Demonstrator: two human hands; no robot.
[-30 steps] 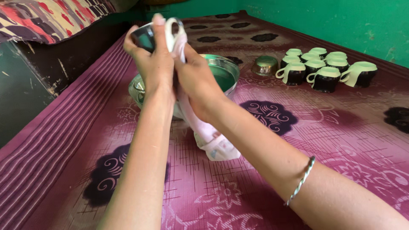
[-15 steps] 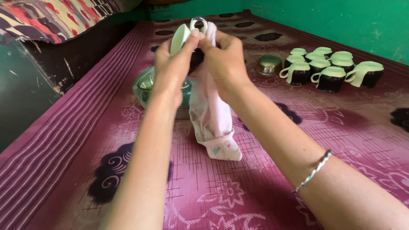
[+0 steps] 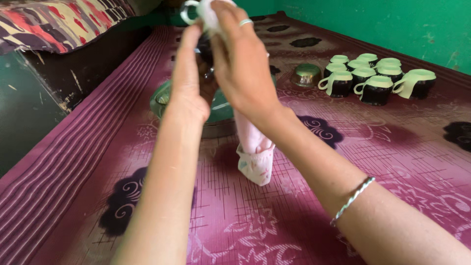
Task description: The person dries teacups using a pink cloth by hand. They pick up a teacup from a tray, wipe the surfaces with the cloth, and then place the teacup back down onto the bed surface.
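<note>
Across the purple patterned mat (image 3: 304,196) that covers the floor, the biggest vessel is a steel basin (image 3: 216,115), with a cluster of overturned dark cups (image 3: 375,78) with pale bases and a small steel bowl (image 3: 305,74) near the green wall (image 3: 392,24). Above the basin, the left hand (image 3: 189,83) is closed around a dark cup (image 3: 203,46) with a pale handle, and the right hand (image 3: 243,64) grips a pink cloth (image 3: 252,152) pressed against it, the loose end hanging below. To dry it well, I judge the cloth should be worked round the inside and rim while the left hand holds the cup firmly. The cup appears tipped, handle uppermost at the top edge of the view; where its mouth faces I cannot tell, as the hands hide it.
</note>
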